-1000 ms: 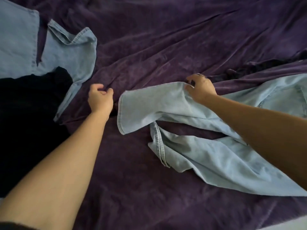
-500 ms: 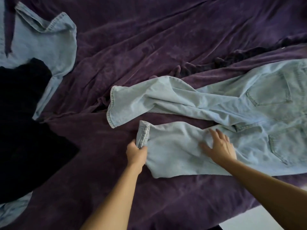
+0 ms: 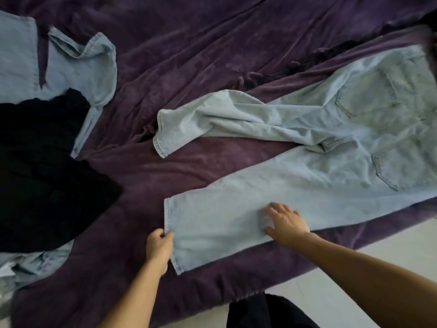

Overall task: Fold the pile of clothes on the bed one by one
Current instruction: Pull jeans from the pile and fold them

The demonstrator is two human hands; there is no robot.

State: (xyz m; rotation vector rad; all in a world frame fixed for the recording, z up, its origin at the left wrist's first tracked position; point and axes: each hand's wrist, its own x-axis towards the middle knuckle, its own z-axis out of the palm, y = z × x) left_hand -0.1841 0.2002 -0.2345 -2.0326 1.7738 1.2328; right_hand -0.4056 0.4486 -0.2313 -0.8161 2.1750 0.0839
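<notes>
Denim leg point(image 3: 236, 218) smoothed flat, left hand point(image 3: 159, 245) pinches hem point(image 3: 168, 216)

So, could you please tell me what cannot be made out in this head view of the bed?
All in the head view:
Jeans: the waistband end runs off the right edge and is blurred there.
Denim shirt: partly under the black garment, and cut by the left edge.
Dark strip beyond the jeans: too dim to identify.
Dark cloth at the bottom edge: cut off, unidentifiable.
</notes>
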